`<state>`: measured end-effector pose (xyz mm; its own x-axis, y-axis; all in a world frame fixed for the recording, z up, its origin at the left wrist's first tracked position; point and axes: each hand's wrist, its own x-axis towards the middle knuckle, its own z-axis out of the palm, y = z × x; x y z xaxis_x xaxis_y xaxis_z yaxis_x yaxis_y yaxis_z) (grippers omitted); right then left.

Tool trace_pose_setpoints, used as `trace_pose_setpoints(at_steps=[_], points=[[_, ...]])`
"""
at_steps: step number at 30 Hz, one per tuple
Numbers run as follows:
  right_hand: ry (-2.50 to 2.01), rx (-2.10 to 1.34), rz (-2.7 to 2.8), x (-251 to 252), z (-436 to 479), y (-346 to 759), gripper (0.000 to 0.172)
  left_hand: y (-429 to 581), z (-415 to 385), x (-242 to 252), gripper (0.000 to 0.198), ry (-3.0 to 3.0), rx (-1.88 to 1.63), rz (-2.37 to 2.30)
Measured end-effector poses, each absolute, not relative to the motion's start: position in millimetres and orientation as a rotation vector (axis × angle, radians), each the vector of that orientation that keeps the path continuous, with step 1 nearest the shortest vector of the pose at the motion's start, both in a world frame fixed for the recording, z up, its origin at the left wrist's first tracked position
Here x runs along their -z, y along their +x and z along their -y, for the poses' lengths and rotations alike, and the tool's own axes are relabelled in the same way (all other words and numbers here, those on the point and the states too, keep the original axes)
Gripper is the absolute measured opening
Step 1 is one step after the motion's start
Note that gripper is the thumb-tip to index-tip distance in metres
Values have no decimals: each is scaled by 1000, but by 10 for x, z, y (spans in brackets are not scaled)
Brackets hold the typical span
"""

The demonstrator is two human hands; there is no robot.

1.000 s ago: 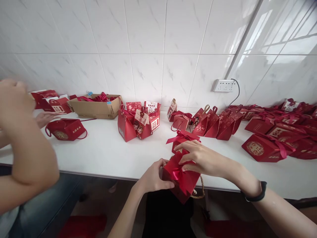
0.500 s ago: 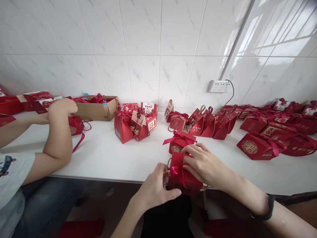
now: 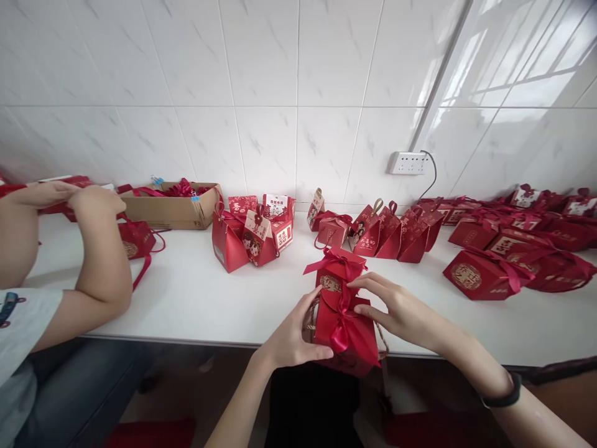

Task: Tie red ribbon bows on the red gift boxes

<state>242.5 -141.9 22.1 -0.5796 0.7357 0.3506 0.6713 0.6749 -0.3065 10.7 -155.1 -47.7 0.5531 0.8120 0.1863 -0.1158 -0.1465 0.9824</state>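
A red gift box (image 3: pixel 347 339) with a satin ribbon bow and a rope handle rests at the near edge of the white table (image 3: pixel 224 298). My left hand (image 3: pixel 291 339) grips its left side, fingers curled around it. My right hand (image 3: pixel 396 311) holds its top right, fingertips on the ribbon. Just behind it stands a second red box with a bow (image 3: pixel 334 272).
Another person sits at the left, their hands (image 3: pixel 69 196) on a red box (image 3: pixel 135 239). A cardboard carton of ribbons (image 3: pixel 170 208) lies at the back left. Several red gift boxes (image 3: pixel 254 236) line the wall and fill the right (image 3: pixel 480 274). A power strip (image 3: pixel 408 163) hangs on the tiles.
I have turned the red box so that its bow faces up and set it on the table edge. The person at the left has lowered their arm and brought both hands together.
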Motion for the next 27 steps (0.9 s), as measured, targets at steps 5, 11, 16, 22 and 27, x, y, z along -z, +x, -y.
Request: trace_pose_setpoints(at_steps=[5, 11, 16, 22, 27], points=[[-1085, -254, 2425, -138, 1447, 2366, 17, -4, 1464, 513, 61, 1464, -958, -759], [-1120, -385, 2330, -100, 1542, 2330, 17, 92, 1735, 500, 28, 1428, -1408, -1449], [-1312, -471, 2041, 6, 1546, 2282, 26, 237, 1943, 311, 27, 1471, -1326, -1476], [-1497, -699, 1797, 94, 1562, 2175, 42, 179, 1850, 163, 27, 1488, -1112, -1433], [-1415, -979, 1492, 149, 1505, 2077, 47, 124, 1653, 141, 39, 1394, -1126, -1389]])
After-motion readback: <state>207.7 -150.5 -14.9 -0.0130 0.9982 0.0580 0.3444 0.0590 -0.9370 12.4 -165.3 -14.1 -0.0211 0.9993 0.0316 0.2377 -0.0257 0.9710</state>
